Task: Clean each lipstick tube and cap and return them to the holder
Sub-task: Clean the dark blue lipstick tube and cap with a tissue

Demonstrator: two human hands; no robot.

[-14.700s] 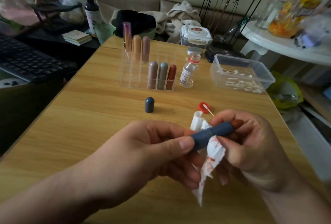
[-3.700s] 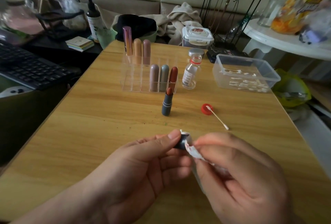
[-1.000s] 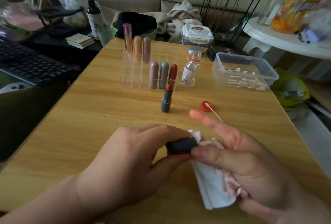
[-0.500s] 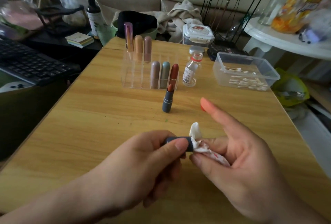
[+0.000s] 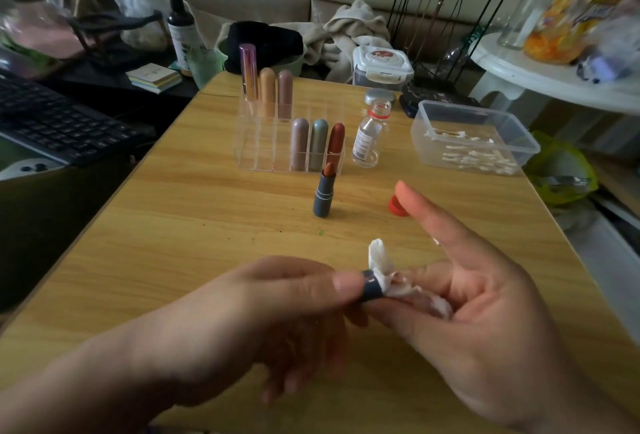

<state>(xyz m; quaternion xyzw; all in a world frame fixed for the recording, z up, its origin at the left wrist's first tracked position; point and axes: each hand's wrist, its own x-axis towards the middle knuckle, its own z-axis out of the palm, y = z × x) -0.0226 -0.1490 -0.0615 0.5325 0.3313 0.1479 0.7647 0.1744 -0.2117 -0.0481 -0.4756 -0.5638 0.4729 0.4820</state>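
The table (image 5: 173, 225) is smooth wood-grain with a faint sheen. The holder (image 5: 256, 153) and box (image 5: 478, 121) are clear glossy plastic, and the tallest tube (image 5: 248, 69) is shiny metallic pink. The cap (image 5: 372, 289) and lipstick (image 5: 322, 198) look matt grey; the tissue (image 5: 379, 257) is soft crumpled paper.

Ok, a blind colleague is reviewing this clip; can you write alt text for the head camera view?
A person's left hand holds a grey lipstick cap while the right hand presses a stained tissue against its end. On the wooden table, the uncapped grey lipstick stands before a clear holder of six lipsticks.
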